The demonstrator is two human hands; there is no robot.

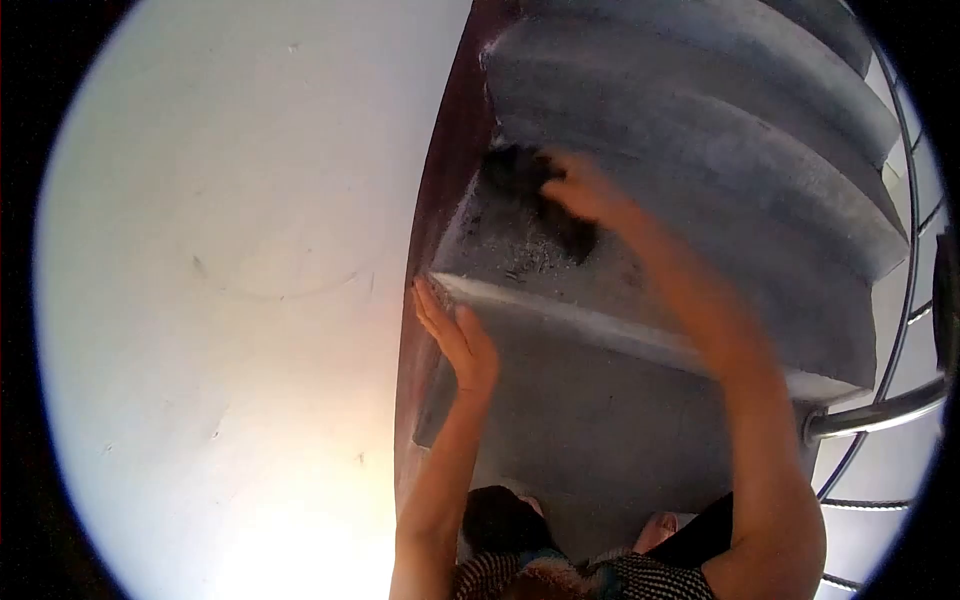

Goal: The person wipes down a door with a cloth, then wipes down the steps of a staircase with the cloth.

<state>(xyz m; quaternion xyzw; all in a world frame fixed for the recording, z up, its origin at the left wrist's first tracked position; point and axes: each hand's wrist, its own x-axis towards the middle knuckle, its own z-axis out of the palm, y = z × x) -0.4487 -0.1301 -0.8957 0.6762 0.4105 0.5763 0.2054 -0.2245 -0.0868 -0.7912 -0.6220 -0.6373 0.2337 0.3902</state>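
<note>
My right hand [583, 190] is closed around a black brush [568, 232], smeared by motion, on the inner corner of a grey stair step [780, 290]. Its exact outline is hard to make out. Pale crumbs and grit [545, 255] lie on the tread just below the brush. My left hand [458, 338] is held upright with fingers stretched out at the left end of the step's front edge, by the dark red skirting [432, 215]. No object shows in it.
More curved grey steps [680, 110] rise above. A white wall [230, 250] runs along the left. On the right are a metal rail [880, 415] and dark cable-like bars [912, 210]. My feet, partly visible, are at the bottom.
</note>
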